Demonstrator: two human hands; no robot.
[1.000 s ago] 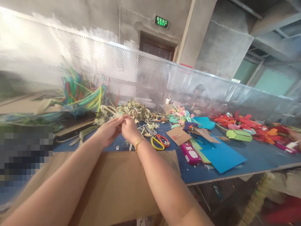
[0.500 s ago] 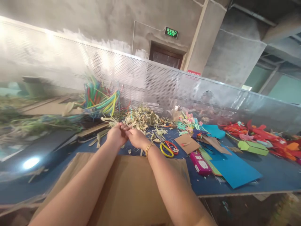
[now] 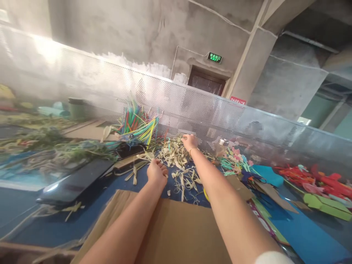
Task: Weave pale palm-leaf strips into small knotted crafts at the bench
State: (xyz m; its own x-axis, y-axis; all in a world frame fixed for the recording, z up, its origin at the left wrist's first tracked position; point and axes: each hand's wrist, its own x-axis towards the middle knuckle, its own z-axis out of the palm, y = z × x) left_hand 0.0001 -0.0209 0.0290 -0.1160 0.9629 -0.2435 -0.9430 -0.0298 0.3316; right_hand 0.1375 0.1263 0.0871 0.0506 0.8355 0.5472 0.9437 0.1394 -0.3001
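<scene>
My left hand is curled shut over the blue table, just past the far edge of a brown cardboard sheet; pale strips show at its fingertips, but what it holds is not clear. My right hand, with a gold bracelet on the wrist, is stretched far forward onto the heap of pale green paper strips, fingers bent down into it. Loose strips lie between the two arms.
A bundle of coloured straws stands behind the heap. A perforated metal screen runs along the table's far side. A dark tablet lies at the left. Blue paper, brown card pieces and red and green paper shapes lie at the right.
My hands were together at the near edge of the strip heap. They have parted: the right hand reached forward onto the heap, the left stayed back. The view swung left.
</scene>
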